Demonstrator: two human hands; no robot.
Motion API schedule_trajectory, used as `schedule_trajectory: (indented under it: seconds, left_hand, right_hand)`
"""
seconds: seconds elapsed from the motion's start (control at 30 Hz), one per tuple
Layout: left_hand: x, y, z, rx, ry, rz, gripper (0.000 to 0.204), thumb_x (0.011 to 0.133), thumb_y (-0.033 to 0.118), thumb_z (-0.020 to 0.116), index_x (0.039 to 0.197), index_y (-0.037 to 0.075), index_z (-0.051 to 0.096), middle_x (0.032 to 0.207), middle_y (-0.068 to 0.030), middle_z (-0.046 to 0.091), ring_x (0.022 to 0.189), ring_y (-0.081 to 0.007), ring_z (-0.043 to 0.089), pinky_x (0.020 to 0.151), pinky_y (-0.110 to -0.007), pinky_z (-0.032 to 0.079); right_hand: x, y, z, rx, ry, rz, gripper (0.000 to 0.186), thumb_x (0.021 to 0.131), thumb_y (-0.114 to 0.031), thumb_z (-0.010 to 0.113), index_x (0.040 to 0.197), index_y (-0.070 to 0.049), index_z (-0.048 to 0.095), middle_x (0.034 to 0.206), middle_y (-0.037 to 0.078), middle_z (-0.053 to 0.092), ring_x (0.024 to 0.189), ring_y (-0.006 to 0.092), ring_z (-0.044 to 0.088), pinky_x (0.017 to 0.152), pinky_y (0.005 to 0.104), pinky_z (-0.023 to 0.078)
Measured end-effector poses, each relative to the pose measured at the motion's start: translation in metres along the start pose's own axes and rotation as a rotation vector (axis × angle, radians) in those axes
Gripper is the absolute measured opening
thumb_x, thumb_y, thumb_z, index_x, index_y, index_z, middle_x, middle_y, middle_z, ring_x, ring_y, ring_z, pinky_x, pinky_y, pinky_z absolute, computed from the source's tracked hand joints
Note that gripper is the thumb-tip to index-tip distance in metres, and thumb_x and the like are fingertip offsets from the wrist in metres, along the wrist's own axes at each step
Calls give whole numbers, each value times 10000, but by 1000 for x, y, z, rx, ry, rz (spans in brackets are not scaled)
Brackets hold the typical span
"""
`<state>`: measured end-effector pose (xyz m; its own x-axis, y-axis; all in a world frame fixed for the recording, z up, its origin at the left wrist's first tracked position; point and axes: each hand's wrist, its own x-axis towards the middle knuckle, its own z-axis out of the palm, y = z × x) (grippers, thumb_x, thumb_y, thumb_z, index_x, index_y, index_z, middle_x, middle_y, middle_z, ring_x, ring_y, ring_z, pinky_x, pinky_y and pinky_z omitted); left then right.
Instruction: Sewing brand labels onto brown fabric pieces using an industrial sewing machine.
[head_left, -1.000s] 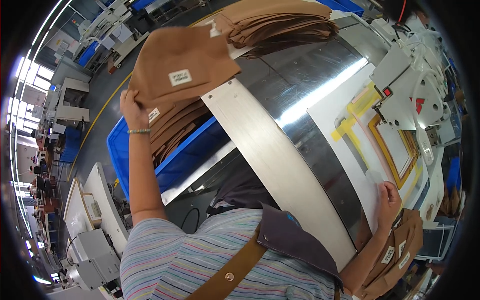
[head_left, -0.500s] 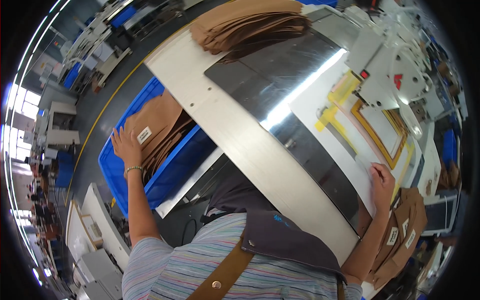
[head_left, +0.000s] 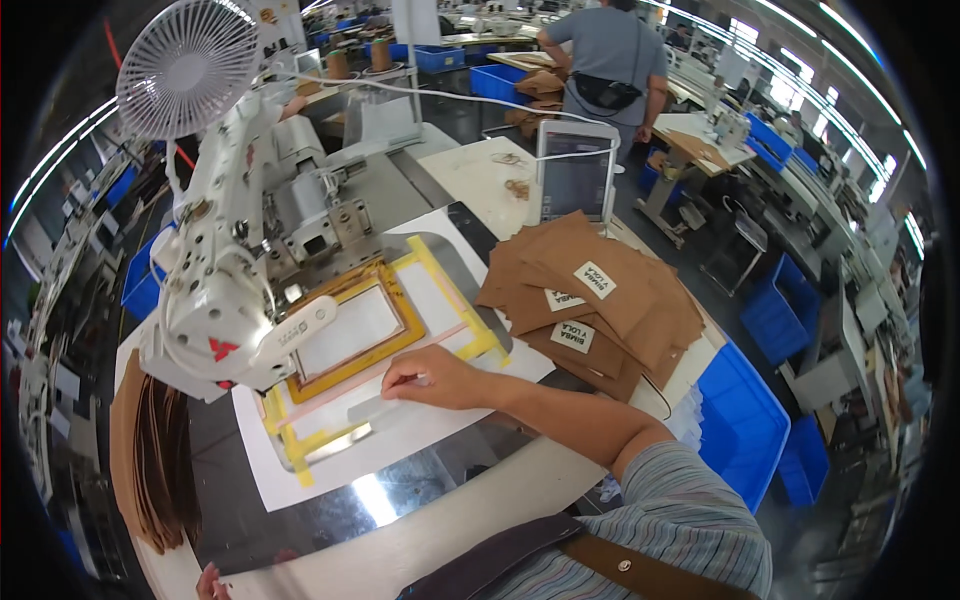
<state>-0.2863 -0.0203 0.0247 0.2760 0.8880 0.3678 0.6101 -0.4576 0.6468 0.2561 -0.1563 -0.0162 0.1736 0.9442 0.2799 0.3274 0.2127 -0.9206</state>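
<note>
My right hand [head_left: 437,378] is closed in a pinch above the near edge of a clear template with yellow tape [head_left: 470,318] along its edges. A small translucent strip [head_left: 370,408] shows at its fingertips. Beyond the hand, a yellow-brown rectangular clamp frame [head_left: 405,325] lies on the template beneath the white sewing machine head [head_left: 215,330]. A white sheet [head_left: 262,470] lies under the template. Only a few fingers of my left hand [head_left: 210,583] show, low at the left by the table's near edge; the rest is out of view.
Brown fabric pieces with white labels [head_left: 620,300] are piled to the right, before a screen [head_left: 577,175]. A brown stack [head_left: 150,450] hangs at the left. A fan [head_left: 188,68] stands above the machine. A blue bin [head_left: 740,420] is at the right; a person [head_left: 610,75] stands beyond.
My view has swung right to the sewing machine. My left hand, earlier lying on brown pieces in a blue bin, is now by the table edge. The right hand stays near the template's edge.
</note>
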Motion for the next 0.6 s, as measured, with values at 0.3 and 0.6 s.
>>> schedule_trajectory:
  seconds: [0.3, 0.6]
  left_hand:
    - [64, 172, 224, -573, -631, 134, 514, 965, 126, 763, 1436, 6, 596, 1262, -151, 722, 1011, -181, 704, 885, -323, 567]
    - [74, 194, 247, -479, -540, 351, 90, 969, 61, 722, 977, -22, 756, 922, -146, 773, 843, -222, 732, 783, -323, 558]
  right_hand:
    - [-3, -2, 12, -41, -40, -100, 170, 996, -182, 765, 1046, -20, 754, 928, 80, 733, 832, 174, 662, 760, 325, 515]
    - [0, -5, 5, -10, -67, 44, 186, 976, -192, 759, 1056, -26, 775, 985, 109, 789, 865, 199, 731, 817, 365, 575]
